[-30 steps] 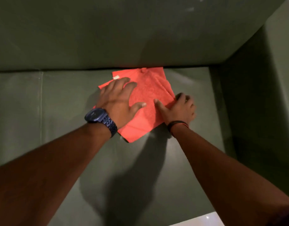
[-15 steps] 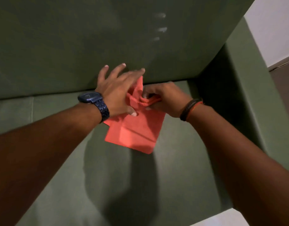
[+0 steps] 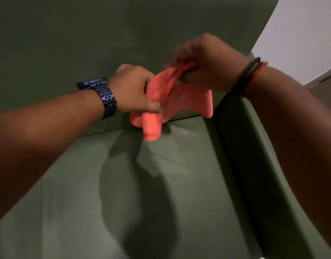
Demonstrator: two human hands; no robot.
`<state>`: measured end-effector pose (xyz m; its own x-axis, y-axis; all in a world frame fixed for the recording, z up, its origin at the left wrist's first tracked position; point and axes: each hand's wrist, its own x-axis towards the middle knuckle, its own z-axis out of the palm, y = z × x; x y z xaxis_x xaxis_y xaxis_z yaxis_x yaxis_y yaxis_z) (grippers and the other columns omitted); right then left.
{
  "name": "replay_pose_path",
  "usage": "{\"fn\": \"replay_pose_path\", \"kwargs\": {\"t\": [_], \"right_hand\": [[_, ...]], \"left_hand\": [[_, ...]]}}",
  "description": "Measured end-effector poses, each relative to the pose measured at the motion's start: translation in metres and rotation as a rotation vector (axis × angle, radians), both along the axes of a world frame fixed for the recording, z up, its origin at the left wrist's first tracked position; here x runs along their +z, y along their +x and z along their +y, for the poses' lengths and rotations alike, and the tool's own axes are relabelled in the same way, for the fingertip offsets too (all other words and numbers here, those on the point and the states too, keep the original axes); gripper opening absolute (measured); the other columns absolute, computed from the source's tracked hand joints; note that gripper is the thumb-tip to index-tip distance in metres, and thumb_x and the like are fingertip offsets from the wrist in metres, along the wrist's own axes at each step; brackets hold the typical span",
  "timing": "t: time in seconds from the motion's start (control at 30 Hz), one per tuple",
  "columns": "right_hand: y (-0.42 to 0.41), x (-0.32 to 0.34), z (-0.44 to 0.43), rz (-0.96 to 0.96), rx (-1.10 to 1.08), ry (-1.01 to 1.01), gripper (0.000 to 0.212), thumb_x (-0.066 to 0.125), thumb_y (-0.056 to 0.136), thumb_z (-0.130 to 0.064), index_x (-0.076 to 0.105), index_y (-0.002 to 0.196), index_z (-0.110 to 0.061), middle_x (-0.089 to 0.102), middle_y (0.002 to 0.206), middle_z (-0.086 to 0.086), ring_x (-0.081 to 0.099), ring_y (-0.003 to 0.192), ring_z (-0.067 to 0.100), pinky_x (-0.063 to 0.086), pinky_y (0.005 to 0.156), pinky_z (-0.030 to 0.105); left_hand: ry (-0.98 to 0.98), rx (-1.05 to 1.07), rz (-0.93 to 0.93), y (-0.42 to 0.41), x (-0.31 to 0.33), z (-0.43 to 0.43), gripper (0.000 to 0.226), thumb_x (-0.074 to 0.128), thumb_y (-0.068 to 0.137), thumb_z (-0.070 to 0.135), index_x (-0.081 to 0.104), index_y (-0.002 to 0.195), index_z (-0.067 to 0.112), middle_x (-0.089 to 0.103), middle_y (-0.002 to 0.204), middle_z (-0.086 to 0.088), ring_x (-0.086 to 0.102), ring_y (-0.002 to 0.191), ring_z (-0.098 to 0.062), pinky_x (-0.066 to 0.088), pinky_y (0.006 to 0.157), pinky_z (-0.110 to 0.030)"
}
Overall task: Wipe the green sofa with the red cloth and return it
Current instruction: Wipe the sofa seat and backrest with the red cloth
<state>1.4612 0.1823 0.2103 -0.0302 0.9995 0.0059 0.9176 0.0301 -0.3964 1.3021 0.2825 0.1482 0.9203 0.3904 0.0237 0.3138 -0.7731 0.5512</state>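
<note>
The red cloth hangs in the air above the green sofa's seat, close to the backrest. My left hand, with a dark blue watch on its wrist, pinches the cloth's lower left part. My right hand, wearing dark and orange wristbands, grips the upper edge, higher and to the right. The cloth sags and folds between the two hands, one rolled corner dangling below the left thumb.
The sofa's right armrest rises along the right side of the seat. A white wall and a brownish surface show beyond it at the upper right.
The cloth lay flat on the seat under both palms, then was gathered up. Now both hands hold it lifted off the seat, with the right hand raised higher.
</note>
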Motion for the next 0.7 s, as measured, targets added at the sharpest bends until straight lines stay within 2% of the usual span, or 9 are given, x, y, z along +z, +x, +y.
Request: {"fn": "replay_pose_path", "kwargs": {"t": [0.07,0.17,0.27,0.33,0.4,0.5,0.6,0.67,0.7], "right_hand": [[0.008,-0.002,0.001,0.060,-0.112,0.077,0.024,0.069,0.072,-0.008,0.068,0.096,-0.012,0.061,0.085,-0.006,0.054,0.075,0.005,0.039,0.065,0.018],[0.011,-0.019,0.001,0.174,-0.348,0.259,0.018,0.066,0.070,-0.009,0.067,0.088,-0.009,0.059,0.080,-0.004,0.049,0.065,0.000,0.038,0.061,0.017],[-0.001,-0.040,0.008,0.313,-0.784,0.503,0.024,0.066,0.070,-0.006,0.063,0.092,-0.015,0.059,0.088,-0.006,0.054,0.081,0.007,0.042,0.072,0.023],[-0.025,-0.053,0.013,0.260,-1.192,0.712,0.035,0.069,0.073,-0.010,0.058,0.105,-0.016,0.055,0.105,-0.001,0.052,0.096,0.016,0.032,0.080,0.024],[-0.060,-0.070,0.017,0.231,-1.302,0.886,0.041,0.069,0.072,-0.008,0.054,0.111,-0.009,0.051,0.112,0.011,0.047,0.102,0.026,0.027,0.082,0.027],[-0.103,-0.101,0.029,0.541,-1.109,0.697,0.048,0.063,0.080,-0.004,0.047,0.125,-0.003,0.045,0.122,0.019,0.044,0.112,0.030,0.034,0.098,0.035],[-0.088,-0.118,0.047,0.785,-1.227,0.528,0.072,0.060,0.088,-0.023,0.019,0.147,-0.019,0.011,0.151,0.023,0.015,0.140,0.030,0.018,0.116,0.039],[-0.075,-0.123,0.054,0.771,-1.240,0.463,0.084,0.060,0.087,-0.036,0.002,0.148,-0.028,-0.013,0.155,0.023,-0.007,0.144,0.028,0.004,0.119,0.043],[-0.072,-0.126,0.055,0.754,-1.213,0.468,0.088,0.061,0.086,-0.042,-0.002,0.148,-0.030,-0.019,0.154,0.021,-0.014,0.143,0.029,-0.002,0.119,0.044]], "left_hand": [[-0.001,0.132,-0.051,-0.004,0.000,0.006,0.030,0.063,0.055,0.052,0.054,0.060,0.023,0.056,0.057,0.002,0.059,0.066,-0.028,0.041,0.061,-0.032],[0.130,0.293,-0.189,-0.001,0.003,0.013,0.023,0.063,0.066,0.043,0.050,0.062,0.024,0.052,0.058,0.003,0.058,0.069,-0.030,0.040,0.061,-0.032],[0.316,0.424,-0.256,0.012,0.004,0.021,0.021,0.061,0.074,0.041,0.067,0.083,0.023,0.067,0.076,-0.006,0.061,0.080,-0.034,0.041,0.063,-0.035],[0.393,0.464,-0.237,0.021,0.003,0.026,0.024,0.059,0.077,0.039,0.069,0.089,0.021,0.070,0.084,-0.010,0.061,0.082,-0.036,0.040,0.063,-0.036],[0.426,0.474,-0.222,0.027,0.003,0.028,0.025,0.058,0.080,0.039,0.069,0.091,0.019,0.070,0.087,-0.012,0.061,0.083,-0.037,0.042,0.064,-0.038],[0.444,0.470,-0.197,0.031,0.002,0.028,0.026,0.055,0.081,0.040,0.068,0.093,0.020,0.070,0.089,-0.012,0.061,0.084,-0.039,0.045,0.065,-0.041],[0.490,0.336,-0.266,0.016,0.000,0.031,0.035,0.054,0.082,0.051,0.065,0.100,0.023,0.069,0.099,-0.011,0.060,0.090,-0.037,0.045,0.068,-0.042],[0.613,0.208,-0.237,-0.005,-0.006,0.033,0.066,0.054,0.076,0.070,0.053,0.123,0.023,0.057,0.127,-0.011,0.052,0.112,-0.035,0.041,0.087,-0.046],[0.720,0.175,-0.190,-0.017,-0.011,0.037,0.087,0.056,0.069,0.077,0.041,0.135,0.023,0.044,0.142,-0.011,0.041,0.126,-0.035,0.033,0.099,-0.049]]}}
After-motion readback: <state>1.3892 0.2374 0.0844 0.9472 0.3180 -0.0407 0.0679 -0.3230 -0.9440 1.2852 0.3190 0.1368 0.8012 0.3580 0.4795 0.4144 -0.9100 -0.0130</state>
